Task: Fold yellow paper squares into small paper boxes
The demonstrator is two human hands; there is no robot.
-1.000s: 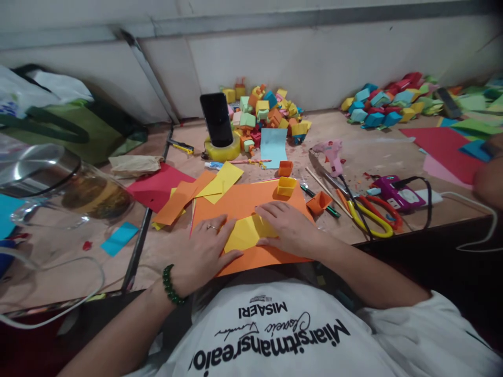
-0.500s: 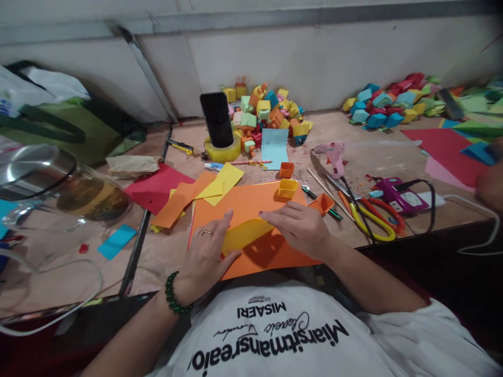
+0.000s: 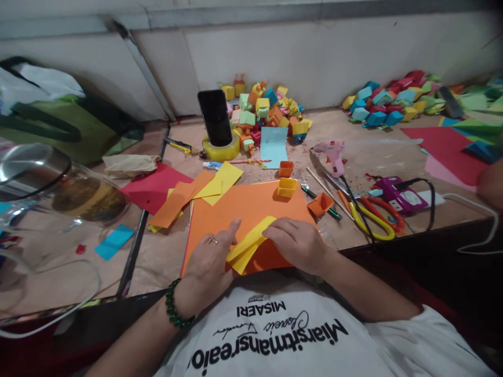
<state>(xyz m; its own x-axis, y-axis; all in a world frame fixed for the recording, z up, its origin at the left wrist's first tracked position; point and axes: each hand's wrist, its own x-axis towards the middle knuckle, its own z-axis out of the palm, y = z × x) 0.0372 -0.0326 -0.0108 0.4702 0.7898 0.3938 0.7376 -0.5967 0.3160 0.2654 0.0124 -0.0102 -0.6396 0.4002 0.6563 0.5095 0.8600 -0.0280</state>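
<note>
A folded yellow paper (image 3: 247,245) lies as a narrow strip on a large orange sheet (image 3: 243,207) at the table's near edge. My left hand (image 3: 207,264), with a ring and a green bead bracelet, presses the strip's left end. My right hand (image 3: 299,242) pinches its right end. Both hands hold the same paper. A small yellow paper box (image 3: 286,187) and a small orange paper box (image 3: 285,168) stand just beyond the sheet.
Scissors (image 3: 371,220), a pink glue gun (image 3: 333,154) and a purple device (image 3: 396,192) lie to the right. A phone (image 3: 215,118) leans in a tape roll. Piles of folded paper boxes (image 3: 267,112) line the wall. A glass jug (image 3: 58,188) stands left. Another person's arm (image 3: 489,183) is at the right edge.
The yellow paper has gone from a flat open piece to a narrower folded strip, and both hands have drawn it nearer to me on the orange sheet.
</note>
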